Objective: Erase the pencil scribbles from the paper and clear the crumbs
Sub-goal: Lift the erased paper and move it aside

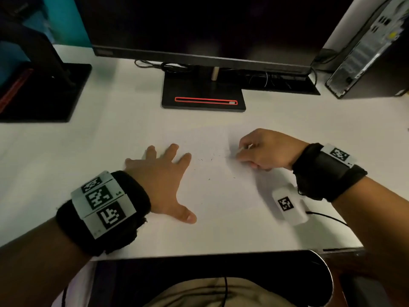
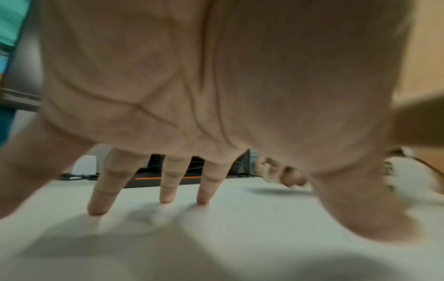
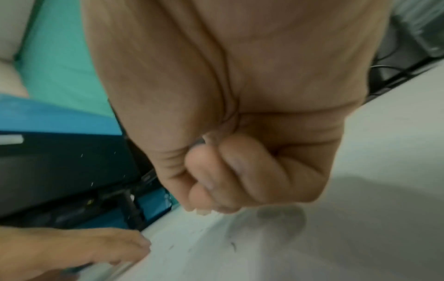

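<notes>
A white sheet of paper [image 1: 221, 196] lies on the white desk, its edges faint. Small dark eraser crumbs [image 1: 210, 160] are scattered across its middle, and show as dark specks [image 3: 233, 245] in the right wrist view. My left hand [image 1: 163, 173] lies flat on the paper's left part, with straight, spread fingers [image 2: 98, 199] touching the sheet. My right hand [image 1: 241, 151] is curled at the paper's far right and pinches a small white eraser [image 1: 243, 148] against the sheet. Most of the eraser is hidden by the fingers. A faint grey smudge [image 3: 281, 218] sits just below the fist.
A monitor stand [image 1: 203, 94] with a red-edged slot stands behind the paper. A second black base [image 1: 44, 89] is at the far left, a computer tower [image 1: 371, 52] at the far right. A white tagged device [image 1: 290, 204] with a cable lies by my right wrist. The desk's front edge [image 1: 221, 253] is close.
</notes>
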The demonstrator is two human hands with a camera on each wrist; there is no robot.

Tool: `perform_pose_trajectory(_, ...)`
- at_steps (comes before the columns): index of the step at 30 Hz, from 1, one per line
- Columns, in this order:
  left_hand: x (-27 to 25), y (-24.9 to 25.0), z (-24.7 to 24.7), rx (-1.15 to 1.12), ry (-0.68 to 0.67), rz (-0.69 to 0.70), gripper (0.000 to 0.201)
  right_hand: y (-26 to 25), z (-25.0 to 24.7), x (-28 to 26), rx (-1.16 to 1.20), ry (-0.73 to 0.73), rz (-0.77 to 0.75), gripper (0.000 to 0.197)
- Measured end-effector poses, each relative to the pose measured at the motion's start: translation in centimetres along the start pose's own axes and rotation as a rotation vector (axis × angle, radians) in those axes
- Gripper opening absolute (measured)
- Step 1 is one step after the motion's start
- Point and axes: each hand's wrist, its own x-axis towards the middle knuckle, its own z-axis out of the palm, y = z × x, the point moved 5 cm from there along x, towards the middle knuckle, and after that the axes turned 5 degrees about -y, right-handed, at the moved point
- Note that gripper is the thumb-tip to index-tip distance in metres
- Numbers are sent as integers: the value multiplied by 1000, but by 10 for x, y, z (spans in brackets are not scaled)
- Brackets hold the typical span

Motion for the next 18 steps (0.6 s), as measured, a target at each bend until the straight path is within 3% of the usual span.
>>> perform_pose_trajectory(2, 2, -3, -19, -89, 57, 20, 106, 11, 2, -14, 210, 3, 14, 21)
perform_pose_trajectory(4, 11, -5, -41, -166, 152, 39, 74, 23, 1, -25, 278, 27, 14, 17)
perform_pose_trajectory(6, 22, -6, -56, -202, 246, 26, 57, 33, -1, -34, 312, 43, 14, 15)
perform_pose_trajectory(14, 49, 3, -70, -187, 227, -75, 82, 80, -9, -64, 599, 177, 53, 18)
perform_pose_trajectory(18, 49, 1, -77, -321, 236, -44, 65, 99, -14, -72, 777, 271, 37, 15)
